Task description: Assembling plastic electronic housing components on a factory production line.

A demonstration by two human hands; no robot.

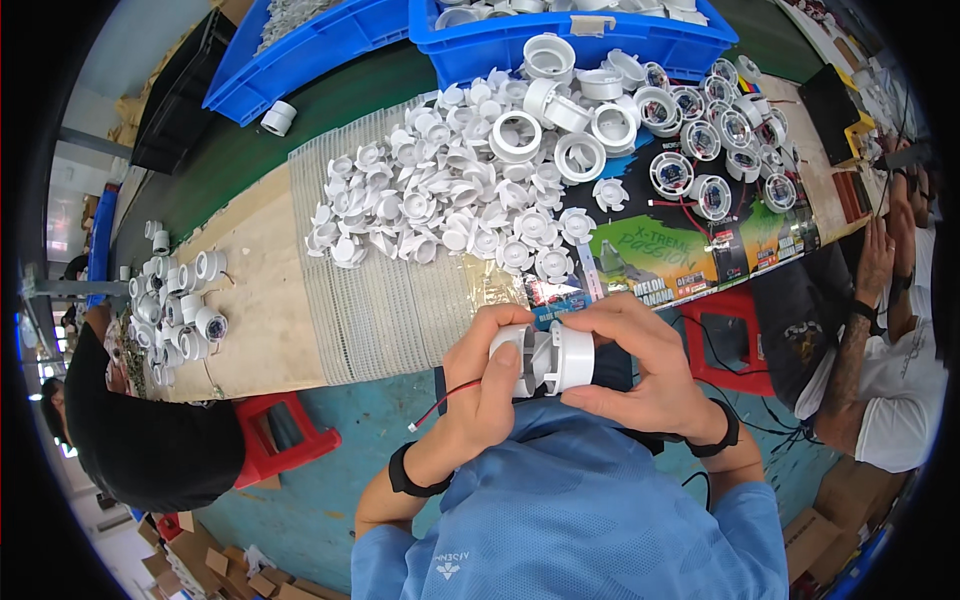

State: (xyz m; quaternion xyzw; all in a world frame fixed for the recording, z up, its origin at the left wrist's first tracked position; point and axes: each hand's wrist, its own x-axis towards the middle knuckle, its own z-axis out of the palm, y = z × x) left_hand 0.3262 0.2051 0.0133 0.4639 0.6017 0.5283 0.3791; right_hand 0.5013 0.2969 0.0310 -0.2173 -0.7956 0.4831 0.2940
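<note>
In front of my chest I hold two white round plastic parts close together. My left hand is closed around a fan housing, and a thin red wire with a small white plug hangs past its fingers. Between the two parts shows a white bladed impeller. Thumb and fingers of my right hand grip a white ring-shaped cover beside it. How far the parts are joined I cannot tell.
Loose white impellers are heaped on the table beyond my hands. White rings and round circuit-board units lie to the right. Blue bins stand behind, assembled pieces at left. People sit on both sides near red stools.
</note>
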